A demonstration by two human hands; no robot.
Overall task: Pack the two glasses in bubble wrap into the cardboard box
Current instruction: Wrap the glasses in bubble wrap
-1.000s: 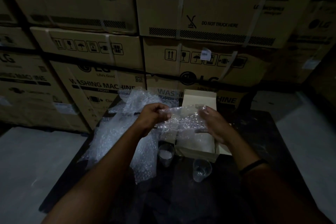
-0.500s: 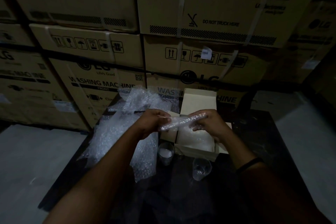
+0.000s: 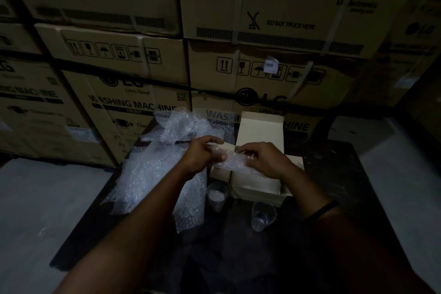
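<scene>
Dead centre of the frame, both hands are up over the open cardboard box (image 3: 260, 131). The left hand (image 3: 202, 155) and the right hand (image 3: 265, 160) each pinch one end of a small bubble wrap strip (image 3: 230, 161), fingers curled round it, so it's held between them just above the box's left side. The box is pale and sits on a dark table (image 3: 334, 174) a bit right of centre, lid flap standing up at the back; it's too dark to make out what's inside. Just below the box, both glasses stand upright on the table, bare, no wrap on them. The left glass (image 3: 216, 196) is right by the box's front left corner and looks whitish inside; the right glass (image 3: 262, 218) is lower and further right, clear. They're near each other but apart. Left of centre, a big crumpled bubble wrap sheet (image 3: 152, 174) spreads over the table, its lower end just beside the left glass. There's a dark wristband (image 3: 321, 209) on the right wrist. The upper half of the frame is all stacked washing machine cartons (image 3: 119, 55), pretty dim.
</scene>
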